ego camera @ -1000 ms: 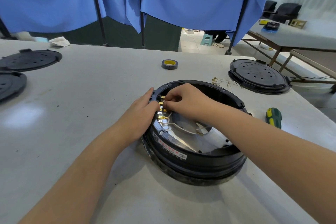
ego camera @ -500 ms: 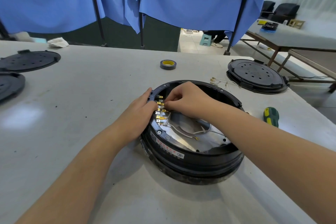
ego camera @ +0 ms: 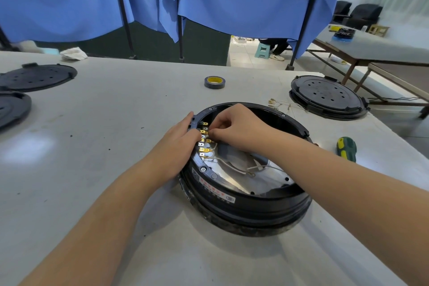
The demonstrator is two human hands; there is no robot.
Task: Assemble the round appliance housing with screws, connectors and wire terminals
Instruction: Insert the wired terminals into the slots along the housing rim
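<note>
Bare forearms and hands (ego camera: 234, 126), no sleeves or gloves visible.

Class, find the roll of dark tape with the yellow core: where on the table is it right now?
In the head view the dark tape roll with the yellow core lies flat on the grey table, beyond the round black housing.

Bare table (ego camera: 120, 123) lies between housing (ego camera: 246, 202), tape roll (ego camera: 214, 82) and screwdriver (ego camera: 346, 148)

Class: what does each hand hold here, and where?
The right hand pinches a brass wire terminal at the connector row. The left hand rests on the housing's rim, steadying it.
</note>
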